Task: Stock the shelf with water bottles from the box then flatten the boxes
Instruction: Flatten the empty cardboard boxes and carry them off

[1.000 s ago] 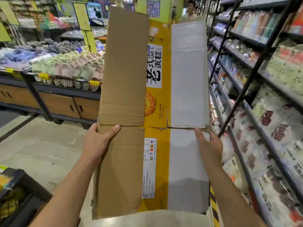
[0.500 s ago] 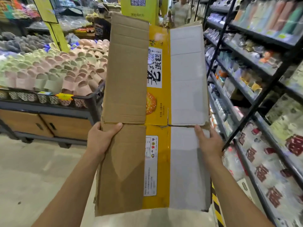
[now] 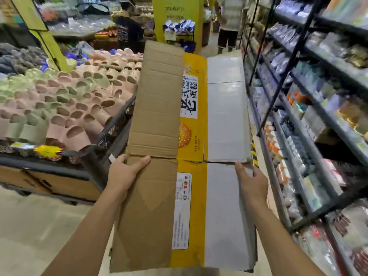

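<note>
The flattened box [image 3: 157, 108] was held out in the aisle — left hand [image 3: 125, 174] and right hand [image 3: 253, 182] each clamped on a side edge, thumb on top

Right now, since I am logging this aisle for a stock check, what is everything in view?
flattened box: one, brown, yellow and grey-white, held up mid-view
slippers: many, pink and pale green, in the bin on the left
shelf rack: one, black, on the right, full of packaged goods
pillar: one, yellow-green, beyond the box
person in dark top: one, left of the pillar
person in pale top: one, right of the pillar
floor: beige, lower left
left hand: grips the box's left edge
right hand: grips its right edge
</note>
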### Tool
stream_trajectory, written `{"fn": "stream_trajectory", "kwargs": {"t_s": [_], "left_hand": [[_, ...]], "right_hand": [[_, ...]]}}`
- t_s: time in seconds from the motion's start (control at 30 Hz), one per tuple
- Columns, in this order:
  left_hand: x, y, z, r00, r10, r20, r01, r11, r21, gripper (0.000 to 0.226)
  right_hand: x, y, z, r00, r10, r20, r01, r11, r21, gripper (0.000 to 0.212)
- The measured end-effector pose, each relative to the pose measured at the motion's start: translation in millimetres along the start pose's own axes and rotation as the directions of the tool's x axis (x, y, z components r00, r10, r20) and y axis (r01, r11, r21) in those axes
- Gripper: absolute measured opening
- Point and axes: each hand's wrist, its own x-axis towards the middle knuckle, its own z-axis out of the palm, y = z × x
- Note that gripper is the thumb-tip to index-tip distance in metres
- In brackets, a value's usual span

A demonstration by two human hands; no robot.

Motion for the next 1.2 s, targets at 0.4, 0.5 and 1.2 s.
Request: {"fn": "stream_trajectory", "kwargs": {"t_s": [0.4,0.5,1.2], "left_hand": [[270.5,38.7,93.0,0.999,-0.045,0.015,0.046,0.998,-0.042,0.061],[351.2,48.7,107.6,0.996,-0.057,0.067,0.059,0.998,-0.021,0.053],[801.6,125.5,263.9,0.978,-0.112,0.175,0.107,0.994,0.035,0.059]], "right_hand": [[237.9,-36.4,171.3,0.999,0.037,0.025,-0.036,0.998,-0.045,0.039],[283.8,-52.9,217.6,0.997,0.071,-0.013,-0.072,0.996,-0.05,0.042],[646.3,-90.8,479.7,0.968,0.24,-0.074,-0.24,0.971,0.01,0.049]]}}
